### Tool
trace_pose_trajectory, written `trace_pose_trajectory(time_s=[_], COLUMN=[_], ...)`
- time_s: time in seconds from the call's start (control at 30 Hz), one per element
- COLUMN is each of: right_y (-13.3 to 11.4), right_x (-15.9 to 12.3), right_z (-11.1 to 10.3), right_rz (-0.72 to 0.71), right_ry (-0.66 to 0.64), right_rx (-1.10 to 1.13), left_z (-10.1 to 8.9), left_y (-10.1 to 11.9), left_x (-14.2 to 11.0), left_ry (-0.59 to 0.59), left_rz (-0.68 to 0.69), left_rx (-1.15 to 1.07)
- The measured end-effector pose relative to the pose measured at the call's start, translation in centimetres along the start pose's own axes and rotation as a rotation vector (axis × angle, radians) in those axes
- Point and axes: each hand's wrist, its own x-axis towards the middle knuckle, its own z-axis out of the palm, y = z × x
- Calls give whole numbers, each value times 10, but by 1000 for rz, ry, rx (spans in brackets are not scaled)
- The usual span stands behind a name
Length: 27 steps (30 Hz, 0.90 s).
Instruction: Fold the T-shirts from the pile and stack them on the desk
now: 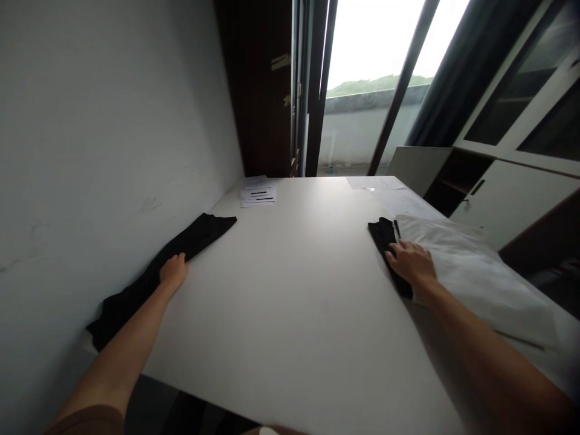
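A long black cloth (pixel 190 241) lies along the left edge of the white table (pixel 290 290), against the wall. My left hand (pixel 174 270) rests on its middle, fingers curled down onto the fabric. A smaller folded black cloth (pixel 383 235) lies at the right side of the table, partly under a white plastic bag (pixel 471 272). My right hand (pixel 411 261) lies flat on this cloth with fingers stretched out, beside the bag's edge.
A small stack of printed paper slips (pixel 258 192) sits at the far left of the table, and flat sheets (pixel 371 182) at the far right. A grey wall runs along the left. Window frames stand behind; cabinets (pixel 507 193) are at the right.
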Motion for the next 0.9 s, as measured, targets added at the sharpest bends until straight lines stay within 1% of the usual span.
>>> trace_pose_trajectory(time_s=[0.03,0.1,0.2,0.27,0.37,0.43,0.53,0.57,0.6,0.63,0.67,0.7,0.73,0.8,0.83,0.87,0.9], right_y=[-15,-47,-89,-109,-131,-140,-145,-144,-142,-139,-136,-132,-130,-126,-126,-126,-127], right_x=[-1,-3,-5,-4,-3,-2,-1,0,1,1,2,2,2,2,1,1,1], right_z=[3,6,6,5,3,2,-2,-3,-5,-5,-6,-5,-4,0,2,3,5], right_rz=[-49,-159,-204,-214,-209,-218,-236,-239,-234,-214,-186,-151,-119,-96,-108,-124,-136], right_ry=[-28,-96,-114,-113,-98,-93,-99,-101,-105,-108,-112,-113,-109,-92,-84,-82,-85], right_rx=[32,102,154,168,191,215,269,300,335,372,405,430,443,443,442,448,464], left_z=[-4,-11,-18,-18,-18,-19,-25,-28,-32,-36,-40,-43,-44,-42,-38,-32,-26], left_y=[8,36,93,135,202,249,311,327,338,346,350,350,347,335,327,320,313], left_x=[-5,-15,-32,-44,-70,-96,-147,-162,-173,-180,-180,-175,-165,-134,-118,-103,-91], left_ry=[-33,-61,-77,-90,-120,-164,-289,-383,-522,-627,-676,-646,-535,-206,-123,-92,-103], left_rz=[16,60,144,219,342,435,609,708,822,912,972,984,947,768,686,626,586], left_rx=[-39,-136,-263,-333,-464,-556,-671,-723,-789,-847,-908,-964,-1002,-1001,-935,-866,-817])
